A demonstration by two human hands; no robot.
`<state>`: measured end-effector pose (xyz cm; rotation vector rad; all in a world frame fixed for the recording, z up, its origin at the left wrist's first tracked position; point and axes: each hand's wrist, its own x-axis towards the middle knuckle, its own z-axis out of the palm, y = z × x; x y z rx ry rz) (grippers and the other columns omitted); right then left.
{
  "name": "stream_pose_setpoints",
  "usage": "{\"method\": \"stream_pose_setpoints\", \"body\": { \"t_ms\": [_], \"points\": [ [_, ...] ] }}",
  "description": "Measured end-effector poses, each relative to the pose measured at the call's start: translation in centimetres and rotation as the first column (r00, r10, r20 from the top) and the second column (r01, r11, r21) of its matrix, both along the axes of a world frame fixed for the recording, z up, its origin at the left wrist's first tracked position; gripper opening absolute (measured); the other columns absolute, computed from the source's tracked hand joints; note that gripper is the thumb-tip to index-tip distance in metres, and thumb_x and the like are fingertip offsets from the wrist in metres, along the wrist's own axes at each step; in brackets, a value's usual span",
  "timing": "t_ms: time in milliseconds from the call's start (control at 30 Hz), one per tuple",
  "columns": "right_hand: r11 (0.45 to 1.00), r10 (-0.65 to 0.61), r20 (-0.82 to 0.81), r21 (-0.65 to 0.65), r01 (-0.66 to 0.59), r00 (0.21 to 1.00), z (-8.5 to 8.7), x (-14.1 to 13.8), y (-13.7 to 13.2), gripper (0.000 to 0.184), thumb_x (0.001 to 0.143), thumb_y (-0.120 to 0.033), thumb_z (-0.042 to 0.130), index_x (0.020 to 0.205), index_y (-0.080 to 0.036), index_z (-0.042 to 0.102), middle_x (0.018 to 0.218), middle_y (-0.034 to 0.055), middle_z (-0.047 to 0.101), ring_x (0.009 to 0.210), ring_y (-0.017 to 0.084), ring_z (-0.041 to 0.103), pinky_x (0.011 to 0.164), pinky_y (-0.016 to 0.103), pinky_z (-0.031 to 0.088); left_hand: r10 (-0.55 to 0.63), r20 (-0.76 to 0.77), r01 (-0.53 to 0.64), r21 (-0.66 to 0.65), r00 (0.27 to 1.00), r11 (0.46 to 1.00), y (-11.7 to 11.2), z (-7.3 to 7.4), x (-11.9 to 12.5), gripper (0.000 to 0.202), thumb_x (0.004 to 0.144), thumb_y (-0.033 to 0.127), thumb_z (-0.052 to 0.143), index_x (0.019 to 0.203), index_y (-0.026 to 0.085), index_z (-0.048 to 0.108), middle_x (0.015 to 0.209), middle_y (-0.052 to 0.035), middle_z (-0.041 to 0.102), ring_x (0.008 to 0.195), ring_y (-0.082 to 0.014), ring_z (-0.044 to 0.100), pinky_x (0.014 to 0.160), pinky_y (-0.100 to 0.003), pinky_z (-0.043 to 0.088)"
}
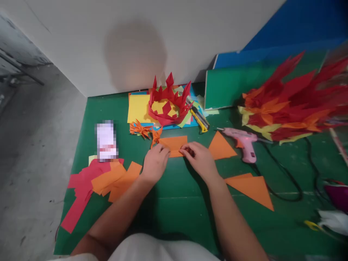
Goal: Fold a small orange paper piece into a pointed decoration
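An orange paper rectangle [174, 143] lies on the green mat [174, 203] in front of me. My left hand [155, 162] pinches its near left edge, fingers curled on the paper. My right hand [199, 156] pinches the near right edge the same way. Both hands press a fold along the sheet's front side. Two small folded orange pieces [144, 129] lie just beyond the sheet to the left.
A red paper crown [168, 101] sits on coloured sheets at the back, a yellow utility knife [199, 119] beside it. A pink glue gun [243, 143] with black cord lies right. Orange triangles [251, 188], red and orange scraps [103, 177] and a large red-orange paper flame piece [293, 105] surround me.
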<state>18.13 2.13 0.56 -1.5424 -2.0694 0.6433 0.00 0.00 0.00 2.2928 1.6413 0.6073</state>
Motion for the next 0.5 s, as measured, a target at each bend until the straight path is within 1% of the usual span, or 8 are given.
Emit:
{"method": "stream_pose_setpoints", "body": {
  "t_ms": [100, 200, 267, 333, 400, 500],
  "points": [
    [1.000, -0.004, -0.011, -0.003, 0.004, 1.000, -0.02, -0.03, -0.01, 0.010, 0.085, -0.026, 0.057, 0.076, -0.020, 0.058, 0.071, 0.0024, 0.059, 0.067, 0.018, 0.054, 0.061, 0.029, 0.040, -0.006, 0.056, 0.006, 0.002, 0.998, 1.000, 0.03, 0.01, 0.03, 0.022, 0.093, 0.023, 0.044, 0.089, 0.017, 0.065, 0.084, -0.0051, 0.059, 0.080, -0.0160, 0.056, 0.072, -0.028, 0.046],
    [1.000, -0.019, -0.026, -0.005, 0.019, 0.999, -0.10, -0.04, 0.01, 0.009, 0.084, -0.026, 0.057, 0.077, -0.020, 0.057, 0.069, 0.0020, 0.058, 0.065, 0.017, 0.053, 0.060, 0.028, 0.039, 0.010, 0.067, -0.014, 0.054, 0.998, 0.998, 0.00, -0.02, 0.11, 0.022, 0.092, 0.022, 0.046, 0.083, 0.016, 0.065, 0.085, -0.0050, 0.059, 0.080, -0.0165, 0.053, 0.072, -0.029, 0.044],
    [0.999, -0.034, -0.039, -0.005, 0.034, 0.999, -0.15, -0.07, 0.03, 0.010, 0.084, -0.027, 0.058, 0.076, -0.020, 0.055, 0.068, 0.0016, 0.057, 0.063, 0.017, 0.052, 0.058, 0.028, 0.039, -0.004, 0.041, 0.000, 0.092, 0.999, 0.996, -0.08, -0.13, 0.19, 0.022, 0.092, 0.020, 0.046, 0.081, 0.016, 0.065, 0.086, -0.0051, 0.058, 0.080, -0.0167, 0.051, 0.072, -0.029, 0.043],
    [0.998, -0.060, -0.048, -0.009, 0.059, 0.997, -0.20, -0.14, 0.04, 0.013, 0.083, -0.029, 0.058, 0.075, -0.020, 0.053, 0.067, 0.0010, 0.055, 0.061, 0.016, 0.051, 0.057, 0.027, 0.038, -0.058, 0.015, 0.056, 0.100, 0.998, 0.993, -0.19, -0.26, 0.28, 0.021, 0.092, 0.017, 0.044, 0.088, 0.015, 0.065, 0.088, -0.0054, 0.059, 0.081, -0.0164, 0.051, 0.073, -0.028, 0.043],
    [0.996, -0.093, -0.054, -0.020, 0.092, 0.994, -0.23, -0.24, 0.04, 0.017, 0.084, -0.032, 0.058, 0.073, -0.021, 0.051, 0.064, 0.0002, 0.054, 0.058, 0.015, 0.049, 0.055, 0.027, 0.036, -0.106, -0.026, 0.107, 0.074, 0.994, 0.991, -0.27, -0.31, 0.35, 0.023, 0.092, 0.014, 0.042, 0.095, 0.015, 0.064, 0.090, -0.0054, 0.059, 0.081, -0.0162, 0.052, 0.073, -0.028, 0.043],
    [0.991, -0.130, -0.058, -0.039, 0.128, 0.990, -0.23, -0.39, 0.01, 0.022, 0.084, -0.037, 0.056, 0.072, -0.021, 0.048, 0.062, -0.0007, 0.052, 0.055, 0.014, 0.047, 0.053, 0.026, 0.034, -0.116, -0.135, 0.121, 0.023, 0.984, 0.992, -0.42, 0.02, 0.51, 0.025, 0.091, 0.014, 0.041, 0.097, 0.017, 0.065, 0.087, -0.0050, 0.060, 0.078, -0.0176, 0.053, 0.070, -0.030, 0.043]
  ]
}}
